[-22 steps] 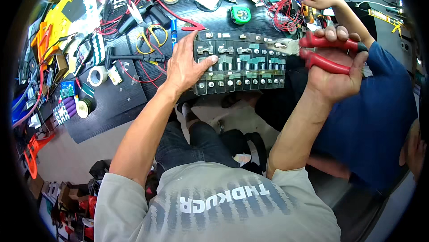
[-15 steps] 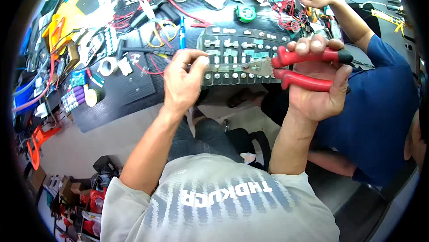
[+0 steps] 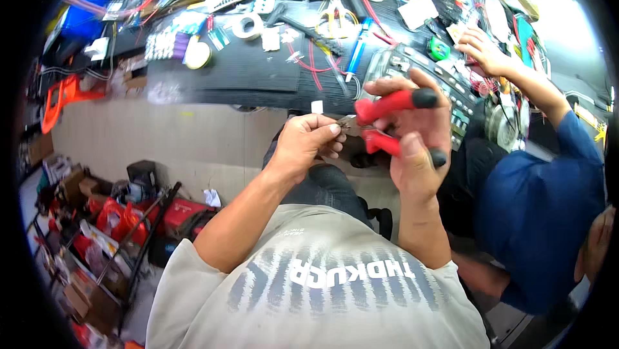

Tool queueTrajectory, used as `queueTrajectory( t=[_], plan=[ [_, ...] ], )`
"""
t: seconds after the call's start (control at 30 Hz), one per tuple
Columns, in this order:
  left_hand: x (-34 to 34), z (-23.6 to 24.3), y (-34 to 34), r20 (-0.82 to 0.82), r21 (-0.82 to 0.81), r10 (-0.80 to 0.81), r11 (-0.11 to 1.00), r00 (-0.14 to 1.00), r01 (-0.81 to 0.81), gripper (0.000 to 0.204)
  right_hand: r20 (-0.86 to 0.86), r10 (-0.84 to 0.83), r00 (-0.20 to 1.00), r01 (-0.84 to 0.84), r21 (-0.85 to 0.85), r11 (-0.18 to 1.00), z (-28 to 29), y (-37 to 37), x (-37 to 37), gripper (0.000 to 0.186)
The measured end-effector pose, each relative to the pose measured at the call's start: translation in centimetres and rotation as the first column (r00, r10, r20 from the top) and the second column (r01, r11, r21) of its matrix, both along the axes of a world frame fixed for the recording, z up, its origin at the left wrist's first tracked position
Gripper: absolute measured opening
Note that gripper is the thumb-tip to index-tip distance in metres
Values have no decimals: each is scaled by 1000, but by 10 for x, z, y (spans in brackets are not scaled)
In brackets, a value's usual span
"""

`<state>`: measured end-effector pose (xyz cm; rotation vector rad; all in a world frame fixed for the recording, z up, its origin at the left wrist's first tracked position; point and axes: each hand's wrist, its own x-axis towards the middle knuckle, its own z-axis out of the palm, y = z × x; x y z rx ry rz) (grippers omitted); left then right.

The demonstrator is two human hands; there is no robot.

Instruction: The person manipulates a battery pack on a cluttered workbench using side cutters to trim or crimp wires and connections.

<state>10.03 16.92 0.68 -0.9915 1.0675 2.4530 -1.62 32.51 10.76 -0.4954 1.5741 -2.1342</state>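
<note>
My right hand (image 3: 422,146) holds red-handled pliers (image 3: 389,105) with black grip ends, the two handles spread apart. Their jaws point left, close to my left hand (image 3: 302,146). Between the thumb and fingers of that hand is a small brownish piece (image 3: 345,124), too small and blurred to name. Whether the jaws touch it I cannot tell. Both hands are held over the gap between the table edge and my lap. Behind the pliers, a dark compartmented tray (image 3: 459,85) of small parts lies on the table, partly covered by my right hand.
On the dark table (image 3: 238,68) lie yellow-handled scissors (image 3: 336,23), a blue pen (image 3: 358,49), a tape roll (image 3: 247,27), a green tape measure (image 3: 439,48) and red wires. At the right sits a person in a blue shirt (image 3: 535,201), one hand (image 3: 483,52) over the table. Cluttered shelves (image 3: 103,246) stand lower left.
My hands have come down off the tray, nearer my body and closer together, bringing the pliers. The view has swung left. The other person's hand has opened.
</note>
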Motion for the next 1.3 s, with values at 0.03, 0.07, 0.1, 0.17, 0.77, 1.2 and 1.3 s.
queueTrajectory(
  t=[0.03,0.07,0.1,0.17,0.77,1.2,1.3],
  plan=[
    [12,-3,-5,46,36,34,999,998,-36,18,-14,67,998,-67,13,998,-6,-8,7,88],
    [25,-7,-10,91,72,64,995,994,-71,17,20,147,989,-147,15,989,-8,-15,14,95],
    [42,-14,-15,120,64,106,991,987,-114,17,28,190,981,-191,53,980,-12,-24,23,102],
    [70,-34,-23,161,66,158,983,974,-170,16,60,233,971,-233,-7,972,-10,-36,37,99],
    [100,-380,-198,480,-351,341,919,808,-179,19,-82,-321,943,331,165,929,6,40,77,102],
    [-25,-80,-59,57,-938,-723,197,688,285,46,-187,-670,719,672,-59,738,16,97,45,92],
    [-65,-88,-76,-21,-794,-527,525,849,306,59,-175,-692,700,688,-97,720,12,108,34,85]
  ],
)
